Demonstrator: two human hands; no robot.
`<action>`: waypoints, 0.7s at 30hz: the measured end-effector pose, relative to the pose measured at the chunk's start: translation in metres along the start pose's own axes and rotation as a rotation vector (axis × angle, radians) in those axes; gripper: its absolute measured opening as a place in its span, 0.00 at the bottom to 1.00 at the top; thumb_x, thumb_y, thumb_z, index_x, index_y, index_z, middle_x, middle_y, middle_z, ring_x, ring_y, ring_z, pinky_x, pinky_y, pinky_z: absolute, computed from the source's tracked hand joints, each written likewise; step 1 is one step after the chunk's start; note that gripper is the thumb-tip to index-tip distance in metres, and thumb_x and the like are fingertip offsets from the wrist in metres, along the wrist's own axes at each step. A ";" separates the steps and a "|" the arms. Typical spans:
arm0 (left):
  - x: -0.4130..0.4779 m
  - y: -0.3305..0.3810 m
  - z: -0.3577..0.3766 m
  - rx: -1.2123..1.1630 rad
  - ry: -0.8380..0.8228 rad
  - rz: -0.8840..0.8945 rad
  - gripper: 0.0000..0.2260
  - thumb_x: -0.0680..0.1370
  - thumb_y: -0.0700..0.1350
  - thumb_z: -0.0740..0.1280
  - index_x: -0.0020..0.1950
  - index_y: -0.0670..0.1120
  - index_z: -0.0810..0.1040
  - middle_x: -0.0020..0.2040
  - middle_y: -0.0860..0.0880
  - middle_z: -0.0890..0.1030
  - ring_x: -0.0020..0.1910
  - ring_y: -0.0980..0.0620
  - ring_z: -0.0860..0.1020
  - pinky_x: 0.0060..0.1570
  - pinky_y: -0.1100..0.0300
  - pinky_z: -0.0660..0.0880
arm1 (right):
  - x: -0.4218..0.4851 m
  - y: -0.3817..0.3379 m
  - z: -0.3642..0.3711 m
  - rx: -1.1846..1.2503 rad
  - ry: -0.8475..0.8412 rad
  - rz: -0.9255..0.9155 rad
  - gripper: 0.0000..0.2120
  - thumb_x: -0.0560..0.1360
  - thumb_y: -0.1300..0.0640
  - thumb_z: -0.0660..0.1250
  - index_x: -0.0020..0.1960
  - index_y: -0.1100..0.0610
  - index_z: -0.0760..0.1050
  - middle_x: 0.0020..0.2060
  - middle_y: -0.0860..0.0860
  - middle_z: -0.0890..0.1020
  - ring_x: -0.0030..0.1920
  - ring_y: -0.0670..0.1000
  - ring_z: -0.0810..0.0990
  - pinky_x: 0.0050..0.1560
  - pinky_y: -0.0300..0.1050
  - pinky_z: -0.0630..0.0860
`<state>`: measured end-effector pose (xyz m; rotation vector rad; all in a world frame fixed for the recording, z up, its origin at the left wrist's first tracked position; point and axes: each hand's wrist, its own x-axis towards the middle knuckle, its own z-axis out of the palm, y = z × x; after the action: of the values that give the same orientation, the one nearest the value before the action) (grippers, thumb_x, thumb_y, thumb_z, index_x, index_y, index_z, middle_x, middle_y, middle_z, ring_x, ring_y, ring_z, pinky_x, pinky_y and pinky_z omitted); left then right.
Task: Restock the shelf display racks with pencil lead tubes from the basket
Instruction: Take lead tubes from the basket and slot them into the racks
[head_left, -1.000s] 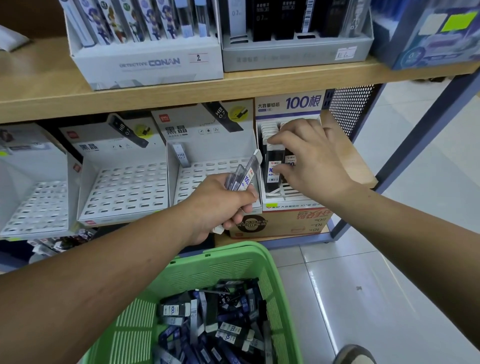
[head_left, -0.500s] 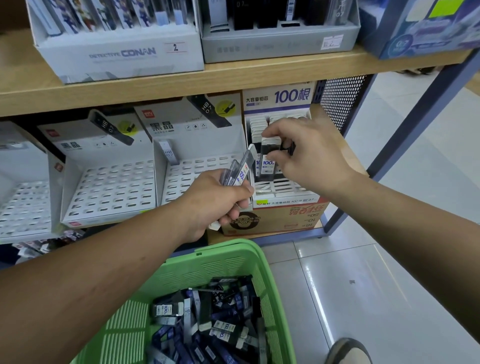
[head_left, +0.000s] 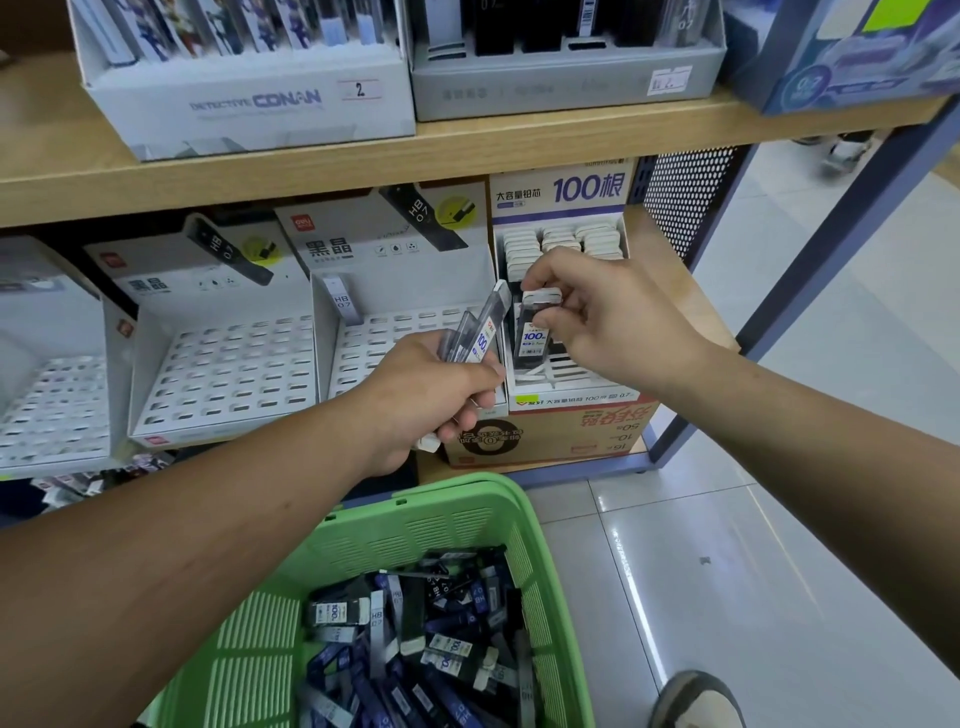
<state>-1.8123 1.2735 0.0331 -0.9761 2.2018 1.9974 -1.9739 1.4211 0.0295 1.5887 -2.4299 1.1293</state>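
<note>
My left hand (head_left: 431, 400) grips a small bundle of clear pencil lead tubes (head_left: 480, 327), held upright in front of the racks. My right hand (head_left: 605, 312) pinches the white cap of a single dark lead tube (head_left: 535, 332) labelled 100, held over the front rows of the "100" display rack (head_left: 563, 384), whose back rows are filled with white-capped tubes. A green plastic basket (head_left: 395, 535) below holds a heap of dark blue and black lead tubes (head_left: 415, 639).
Three white slotted racks (head_left: 223, 374) stand to the left on the lower shelf, the nearest holding one HB tube (head_left: 340, 301). A wooden upper shelf (head_left: 363, 156) carries boxed pens. A blue shelf post (head_left: 810, 291) and tiled floor lie right; a shoe (head_left: 696, 701) shows at bottom.
My right hand has lifted slightly with a tube pinched by its cap above the rack's front rows. My left hand stays put with its bundle. The view shifted a little downward.
</note>
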 end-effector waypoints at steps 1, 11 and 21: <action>0.000 0.000 0.000 0.003 -0.001 -0.001 0.06 0.79 0.42 0.73 0.54 0.45 0.80 0.35 0.48 0.80 0.27 0.52 0.73 0.26 0.61 0.65 | 0.000 0.000 0.001 -0.014 0.004 -0.006 0.14 0.76 0.63 0.73 0.56 0.49 0.76 0.34 0.38 0.76 0.36 0.48 0.76 0.39 0.53 0.78; 0.001 -0.007 0.007 0.020 -0.008 -0.022 0.03 0.79 0.42 0.72 0.51 0.47 0.79 0.33 0.49 0.81 0.27 0.52 0.73 0.25 0.61 0.66 | 0.002 -0.004 0.009 -0.234 0.079 -0.127 0.14 0.73 0.60 0.75 0.57 0.53 0.78 0.49 0.46 0.76 0.50 0.51 0.74 0.50 0.52 0.74; -0.002 0.000 0.002 -0.124 -0.028 -0.072 0.10 0.80 0.44 0.69 0.59 0.41 0.76 0.38 0.44 0.82 0.27 0.50 0.72 0.26 0.60 0.64 | 0.010 0.004 0.012 -0.440 0.117 -0.110 0.19 0.73 0.52 0.75 0.63 0.50 0.77 0.62 0.50 0.77 0.65 0.58 0.72 0.59 0.63 0.67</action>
<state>-1.8113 1.2764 0.0333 -1.0183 2.0194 2.1230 -1.9777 1.4070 0.0219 1.4471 -2.2747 0.5941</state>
